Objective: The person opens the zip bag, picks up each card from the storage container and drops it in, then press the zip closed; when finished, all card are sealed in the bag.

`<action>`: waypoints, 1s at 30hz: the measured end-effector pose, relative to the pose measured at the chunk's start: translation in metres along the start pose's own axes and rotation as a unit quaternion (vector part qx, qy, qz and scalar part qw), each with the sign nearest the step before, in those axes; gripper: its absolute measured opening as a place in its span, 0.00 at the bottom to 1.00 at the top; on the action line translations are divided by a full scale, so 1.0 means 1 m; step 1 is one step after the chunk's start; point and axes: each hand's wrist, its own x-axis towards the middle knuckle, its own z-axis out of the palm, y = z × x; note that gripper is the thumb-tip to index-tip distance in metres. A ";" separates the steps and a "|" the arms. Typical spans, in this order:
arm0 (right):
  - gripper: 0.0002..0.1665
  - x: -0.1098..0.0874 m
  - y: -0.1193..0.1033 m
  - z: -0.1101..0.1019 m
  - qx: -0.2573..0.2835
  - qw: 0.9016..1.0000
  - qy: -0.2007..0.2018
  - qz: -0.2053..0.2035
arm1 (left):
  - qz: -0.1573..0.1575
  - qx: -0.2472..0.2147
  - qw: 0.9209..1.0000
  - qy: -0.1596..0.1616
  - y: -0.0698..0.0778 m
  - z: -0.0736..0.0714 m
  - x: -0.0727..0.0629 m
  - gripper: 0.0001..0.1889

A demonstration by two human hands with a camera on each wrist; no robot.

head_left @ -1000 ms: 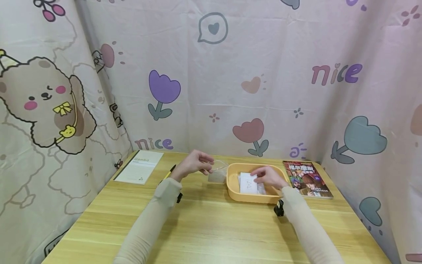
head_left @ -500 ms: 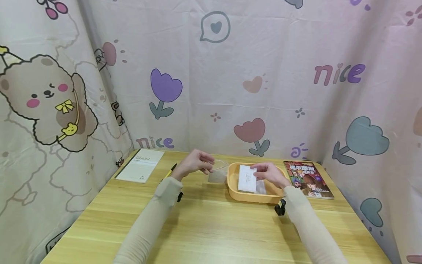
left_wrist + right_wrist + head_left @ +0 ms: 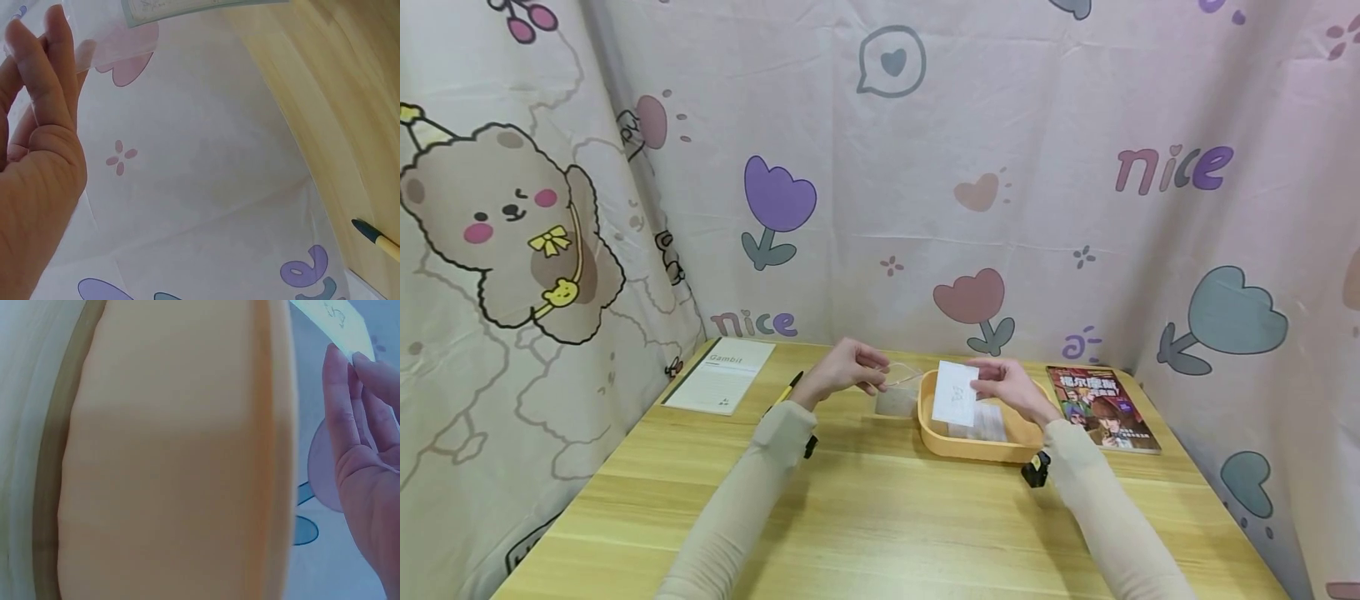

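Note:
My left hand (image 3: 852, 368) pinches the top of a clear plastic pouch (image 3: 897, 402) beside the left end of a yellow-orange box (image 3: 981, 452). In the left wrist view a pale card with a green edge (image 3: 181, 9) shows at the top, behind the clear plastic. Thumb and fingers of my right hand (image 3: 1013, 390) grip the right side of a white slip of paper (image 3: 951, 400) with handwriting on it. That slip is raised and tilted over the box. Inside the box, below the slip, lies a see-through, whitish flat packet (image 3: 988, 423).
A white notebook (image 3: 721, 379) marked "Gambit" lies at the back left of the wooden table (image 3: 880, 517). Next to my left wrist is a yellow and black pen (image 3: 790, 385). A colourful comic book (image 3: 1101, 408) sits right of the box. A printed curtain (image 3: 880, 183) hangs behind.
My right hand has lifted the white slip up from inside the box and slightly left, uncovering the packet beneath it. My left hand stays in place with the pouch.

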 end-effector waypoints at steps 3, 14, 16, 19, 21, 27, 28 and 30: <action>0.28 0.001 -0.004 0.000 0.022 1.000 0.016 -0.009 | 0.005 0.003 1.000 -0.001 0.003 -0.001 -0.001 0.22; 0.30 0.004 -0.018 0.007 0.116 0.987 0.094 -0.062 | 0.005 0.001 1.000 0.003 0.004 -0.001 -0.001 0.21; 0.29 0.005 -0.022 0.010 0.133 0.983 0.109 -0.069 | 0.004 0.000 1.000 0.003 0.003 0.000 -0.001 0.21; 0.29 0.007 -0.030 0.015 0.153 0.977 0.123 -0.085 | 0.003 -0.003 1.000 0.003 0.003 0.001 0.000 0.21; 0.29 0.008 -0.036 0.020 0.162 0.974 0.130 -0.094 | 0.003 -0.003 1.000 0.002 0.002 0.001 0.001 0.20; 0.27 0.013 -0.049 0.031 0.177 0.967 0.148 -0.104 | 0.006 0.003 1.000 0.003 0.004 0.001 0.002 0.20; 0.27 0.014 -0.050 0.033 0.181 0.966 0.150 -0.105 | 0.005 0.002 1.000 0.004 0.004 0.001 0.001 0.20; 0.25 0.015 -0.052 0.038 0.186 0.964 0.154 -0.107 | 0.003 0.003 1.000 0.005 0.004 0.002 0.001 0.19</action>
